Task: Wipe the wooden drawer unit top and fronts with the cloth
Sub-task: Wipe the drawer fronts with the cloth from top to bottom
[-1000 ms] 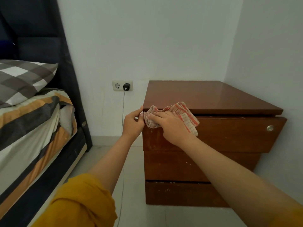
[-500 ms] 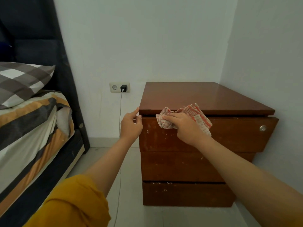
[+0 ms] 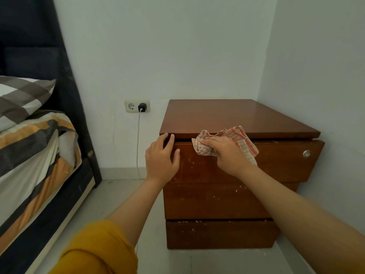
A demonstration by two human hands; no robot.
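Fingers [image 3: 209, 142] of the right hand [image 3: 227, 153] clutch the cloth [image 3: 237, 135] against the drawer unit [image 3: 276, 167]; left hand [image 3: 161, 157] fingers rest spread. Hard rubbing could slide that top drawer open.

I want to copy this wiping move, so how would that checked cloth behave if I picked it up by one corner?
The checked cloth is probably floppy: it lies crumpled under the right hand. It is likely light, as its loose edge drapes thin.
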